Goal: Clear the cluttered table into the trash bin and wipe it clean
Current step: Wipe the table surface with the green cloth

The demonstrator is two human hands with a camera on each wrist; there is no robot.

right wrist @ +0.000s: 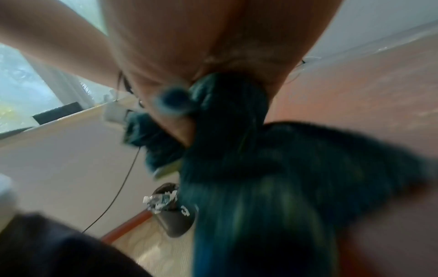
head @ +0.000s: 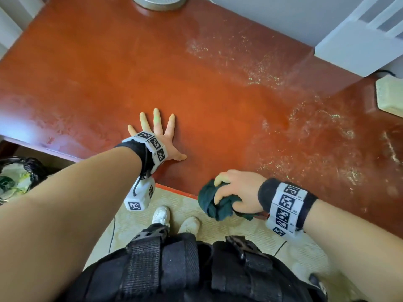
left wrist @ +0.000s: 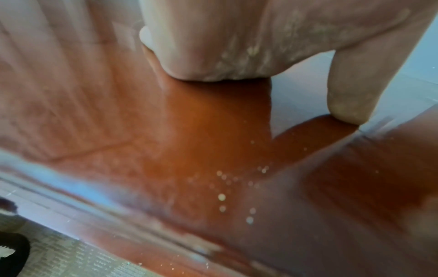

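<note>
The reddish-brown table (head: 109,73) fills the head view, with pale dusty crumbs (head: 261,68) smeared across its right half. My left hand (head: 159,136) lies flat on the tabletop near the front edge, fingers spread; its fingers (left wrist: 213,56) press the wood in the left wrist view. My right hand (head: 235,192) grips a bunched dark green cloth (head: 216,203) at the table's front edge; the cloth (right wrist: 272,159) looks blurred in the right wrist view. The trash bin (head: 19,177), lined with a black bag and holding rubbish, stands on the floor at the left; the bin (right wrist: 173,215) also shows under the cloth.
A round metal base (head: 159,2) stands at the table's far edge. A white box-like unit (head: 359,46) sits at the back right, a cream block (head: 390,94) beside it. Beige floor (head: 218,227) and my shoes lie below the front edge.
</note>
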